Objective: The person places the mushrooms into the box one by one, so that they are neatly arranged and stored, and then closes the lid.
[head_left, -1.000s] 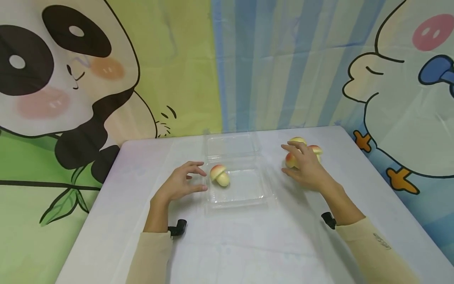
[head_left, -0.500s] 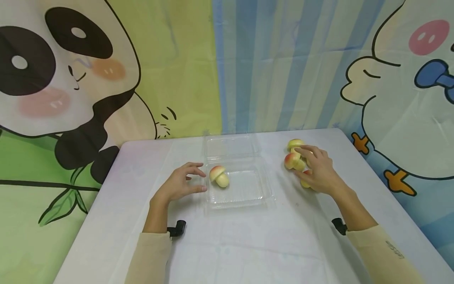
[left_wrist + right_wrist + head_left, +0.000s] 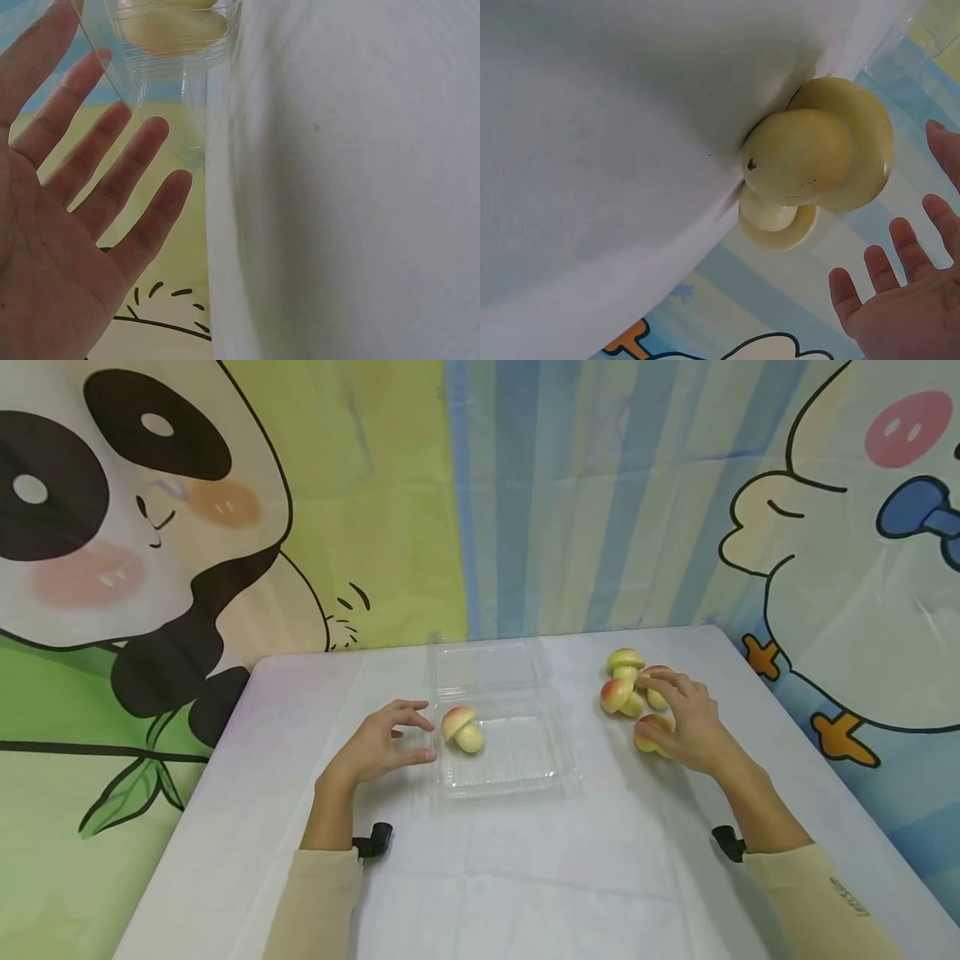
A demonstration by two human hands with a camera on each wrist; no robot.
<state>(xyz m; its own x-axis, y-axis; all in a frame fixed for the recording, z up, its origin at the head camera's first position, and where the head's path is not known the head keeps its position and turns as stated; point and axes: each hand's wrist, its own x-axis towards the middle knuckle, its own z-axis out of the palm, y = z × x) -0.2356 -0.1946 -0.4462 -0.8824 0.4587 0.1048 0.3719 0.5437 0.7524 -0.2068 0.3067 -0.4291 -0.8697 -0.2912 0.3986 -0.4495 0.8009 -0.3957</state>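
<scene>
One in, four out

The hands are well apart and neither grips anything. The left hand (image 3: 378, 743) has fingers and thumb spread beside the clear plastic clamshell box (image 3: 525, 747), probably to steady it (whether a fingertip touches, I cannot tell). The lid (image 3: 491, 668) lies folded back, presumably to keep the tray reachable from above; one toy mushroom (image 3: 470, 739) lies tipped inside, by the left wall. Rightward on the white tabletop (image 3: 540, 877), the right hand (image 3: 690, 727) hovers, fingers spread, near three bunched mushrooms (image 3: 615, 695) and a closer fourth mushroom (image 3: 799, 157), perhaps to suit its bulk.
</scene>
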